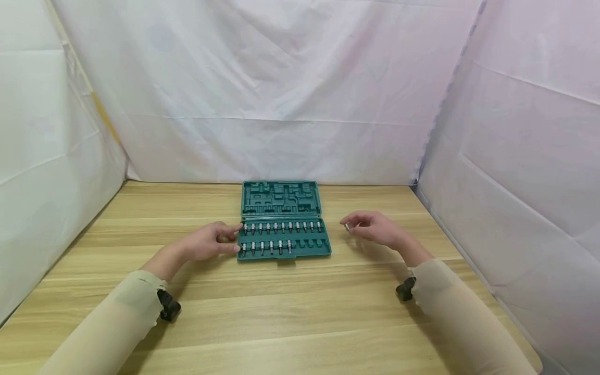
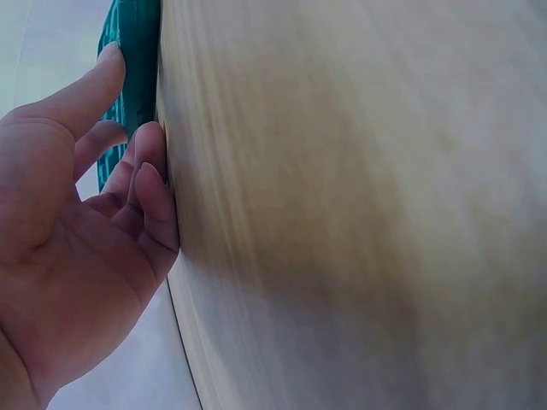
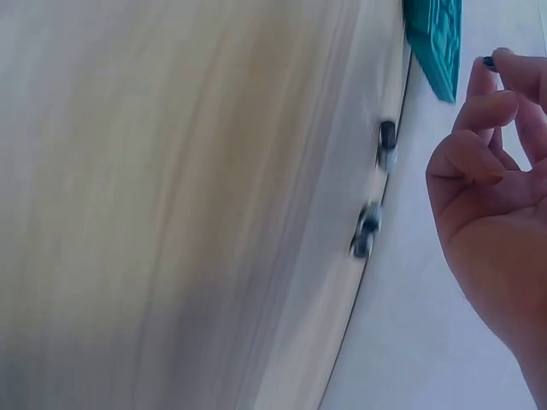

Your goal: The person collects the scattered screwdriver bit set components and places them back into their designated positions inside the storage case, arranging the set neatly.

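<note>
Head view: green case [image 1: 286, 236]; bit sockets [image 1: 283, 227] in two rows

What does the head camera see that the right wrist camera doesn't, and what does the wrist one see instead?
Only the head view shows the left hand at the left side of the open green plastic case, and the two rows of silver-and-dark metal bits inside it. Only the right wrist view shows two small silver-and-dark metal pieces lying on the light wood-grain table. Both show that table, at least part of the case, and the right hand pinching a small metal piece.
</note>
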Action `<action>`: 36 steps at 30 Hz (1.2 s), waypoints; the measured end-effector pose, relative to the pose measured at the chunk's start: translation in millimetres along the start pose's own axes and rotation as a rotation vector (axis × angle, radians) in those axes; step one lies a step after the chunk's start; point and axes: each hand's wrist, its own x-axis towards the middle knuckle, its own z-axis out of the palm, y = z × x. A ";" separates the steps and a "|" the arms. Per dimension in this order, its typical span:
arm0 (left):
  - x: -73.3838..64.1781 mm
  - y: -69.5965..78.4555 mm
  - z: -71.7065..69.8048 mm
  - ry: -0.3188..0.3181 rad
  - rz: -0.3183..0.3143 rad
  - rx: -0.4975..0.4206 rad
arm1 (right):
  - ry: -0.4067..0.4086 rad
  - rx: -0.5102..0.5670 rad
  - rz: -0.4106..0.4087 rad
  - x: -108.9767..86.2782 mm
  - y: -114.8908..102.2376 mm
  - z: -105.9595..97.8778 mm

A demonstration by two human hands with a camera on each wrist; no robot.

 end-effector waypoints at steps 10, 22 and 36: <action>1.7 -3.3 1.0 0.007 0.010 -0.003 | -0.026 0.088 -0.010 13.3 -18.4 18.2; 1.7 -3.2 0.9 0.006 0.015 0.004 | -0.030 0.126 -0.035 26.4 -33.9 35.6; 1.9 -3.2 1.0 -0.001 0.022 0.007 | -0.044 0.067 -0.088 44.7 -49.9 58.5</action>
